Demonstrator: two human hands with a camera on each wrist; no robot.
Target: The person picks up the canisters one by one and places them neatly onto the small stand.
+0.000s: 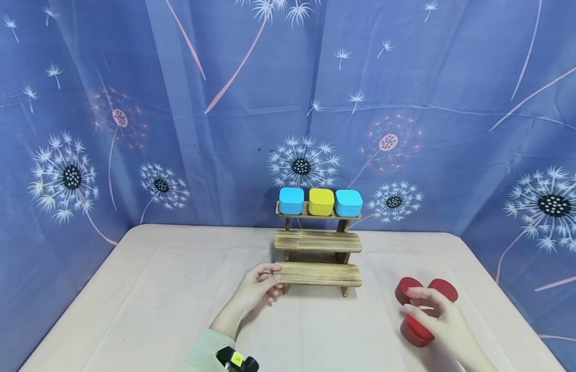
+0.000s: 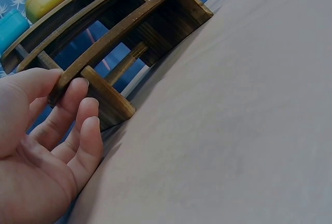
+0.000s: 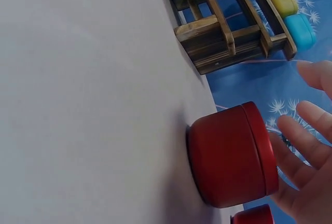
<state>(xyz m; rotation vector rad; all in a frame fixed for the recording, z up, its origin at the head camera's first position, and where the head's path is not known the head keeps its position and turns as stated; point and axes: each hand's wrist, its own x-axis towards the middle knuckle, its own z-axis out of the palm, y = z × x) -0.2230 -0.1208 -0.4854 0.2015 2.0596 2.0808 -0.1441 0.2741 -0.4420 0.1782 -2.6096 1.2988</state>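
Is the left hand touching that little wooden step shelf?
Touching. The left wrist view shows the left hand with fingertips pressed against the end of the wooden step shelf's lowest board.

left sleeve (image 1: 205,352): pale green | wrist device (image 1: 236,360): black, yellow label | hands bare
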